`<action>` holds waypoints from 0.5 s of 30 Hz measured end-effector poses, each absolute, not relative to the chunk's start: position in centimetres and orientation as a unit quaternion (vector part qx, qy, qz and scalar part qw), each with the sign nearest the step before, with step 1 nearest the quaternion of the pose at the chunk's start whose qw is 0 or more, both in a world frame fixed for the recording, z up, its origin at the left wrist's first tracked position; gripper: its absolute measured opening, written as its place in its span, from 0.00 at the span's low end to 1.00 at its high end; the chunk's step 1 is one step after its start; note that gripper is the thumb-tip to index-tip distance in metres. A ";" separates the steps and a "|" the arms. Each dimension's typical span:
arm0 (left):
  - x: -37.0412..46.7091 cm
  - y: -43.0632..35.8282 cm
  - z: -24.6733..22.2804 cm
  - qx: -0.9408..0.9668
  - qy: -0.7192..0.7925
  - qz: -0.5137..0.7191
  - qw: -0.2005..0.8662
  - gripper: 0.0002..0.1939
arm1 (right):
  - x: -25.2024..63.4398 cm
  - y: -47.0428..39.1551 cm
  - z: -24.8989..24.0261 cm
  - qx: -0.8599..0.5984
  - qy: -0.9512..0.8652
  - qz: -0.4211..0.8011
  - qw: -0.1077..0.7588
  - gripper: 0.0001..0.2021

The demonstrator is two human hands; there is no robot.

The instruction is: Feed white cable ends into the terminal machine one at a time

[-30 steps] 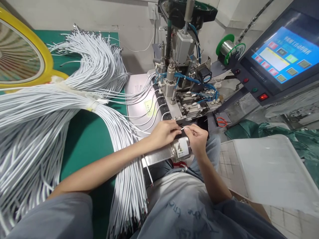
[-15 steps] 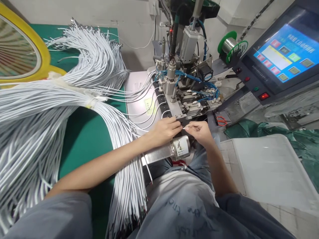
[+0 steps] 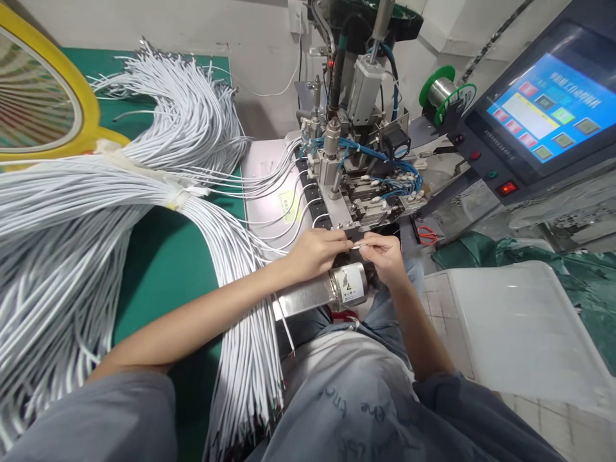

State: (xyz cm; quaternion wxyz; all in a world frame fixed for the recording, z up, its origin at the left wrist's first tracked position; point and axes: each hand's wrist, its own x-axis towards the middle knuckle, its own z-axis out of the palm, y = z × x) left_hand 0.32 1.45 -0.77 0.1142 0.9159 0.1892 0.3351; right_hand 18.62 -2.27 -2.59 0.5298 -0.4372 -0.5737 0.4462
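Note:
At the front edge of a machine [image 3: 332, 173] with metal cylinders and blue air tubes, my two hands meet over a thin white cable [image 3: 359, 246]. My left hand [image 3: 320, 250] pinches the cable from the left, palm down. From the right, my right hand [image 3: 385, 253] pinches its end between thumb and fingertips. The fine wires at the tip are too small to make out. Several white cables [image 3: 308, 192] curve into the dark slotted block on the machine's left side. Below my hands sits a metal cylinder [image 3: 350, 285] with a white label.
Bundled white cables [image 3: 192, 199] cover much of the green table [image 3: 158, 269]. A yellow-rimmed racket-like object [image 3: 91, 109] lies at far left. A touchscreen panel [image 3: 548, 109], solder wire spool [image 3: 440, 93], red-handled tool [image 3: 427, 235] and white plastic bin [image 3: 524, 327] stand on the right.
My right fingers have shifted slightly up and left along the cable, closer to the machine's front edge. My left hand stays almost in place.

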 end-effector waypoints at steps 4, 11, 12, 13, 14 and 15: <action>0.4 1.6 -0.5 0.952 0.188 0.239 -0.023 0.16 | 19.4 -2.3 -0.7 -0.498 -0.641 0.376 0.448 0.07; 0.9 1.1 -1.0 0.946 0.227 0.231 0.009 0.14 | 18.3 -2.9 -1.2 -0.542 -0.642 0.285 0.460 0.08; 1.0 0.9 -1.1 0.939 0.242 0.241 0.034 0.14 | 18.0 -3.1 -1.5 -0.548 -0.618 0.288 0.484 0.08; 1.0 0.7 -1.2 0.933 0.255 0.248 0.062 0.14 | 17.7 -3.2 -1.8 -0.554 -0.592 0.295 0.505 0.09; 1.1 0.5 -1.3 0.926 0.265 0.251 0.089 0.14 | 17.5 -3.3 -2.2 -0.560 -0.566 0.305 0.522 0.09; 1.1 0.4 -1.3 0.922 0.274 0.249 0.114 0.14 | 17.3 -3.3 -2.6 -0.566 -0.544 0.317 0.533 0.09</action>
